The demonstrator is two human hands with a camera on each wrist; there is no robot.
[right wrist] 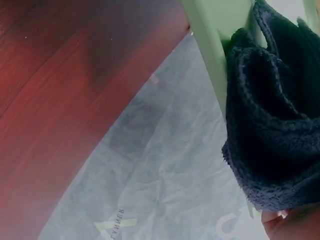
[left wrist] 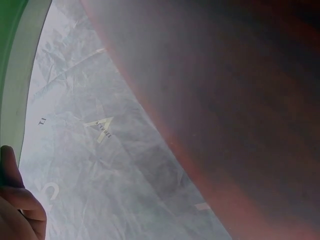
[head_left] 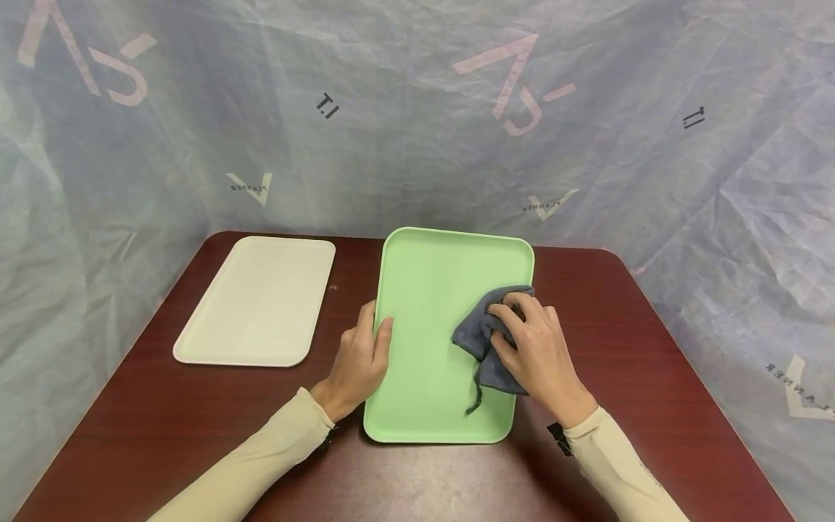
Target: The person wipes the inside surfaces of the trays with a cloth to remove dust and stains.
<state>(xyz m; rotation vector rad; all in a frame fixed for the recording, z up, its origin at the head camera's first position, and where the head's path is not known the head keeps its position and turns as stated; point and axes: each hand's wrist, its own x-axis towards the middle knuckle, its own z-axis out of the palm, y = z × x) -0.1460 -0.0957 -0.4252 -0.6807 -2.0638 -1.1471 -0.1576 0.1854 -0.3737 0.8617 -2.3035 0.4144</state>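
A light green rectangular tray [head_left: 427,290] is held up over the table, its inner face toward me. My left hand [head_left: 361,355] grips its left edge, thumb over the rim; in the left wrist view some curled fingers [left wrist: 25,210] show beside the tray's edge [left wrist: 15,90]. Against the tray's right half, my right hand [head_left: 536,348] holds a bunched dark blue-grey cloth [head_left: 479,330], pinched between thumb and fingers. The right wrist view shows folds of this cloth [right wrist: 285,145] covering part of the tray's rim [right wrist: 207,50].
A white rectangular tray [head_left: 261,304] lies flat at the left back of the dark red-brown table [head_left: 620,362]. Behind and at both sides hangs a grey printed plastic sheet [head_left: 404,130], close to the table's edges.
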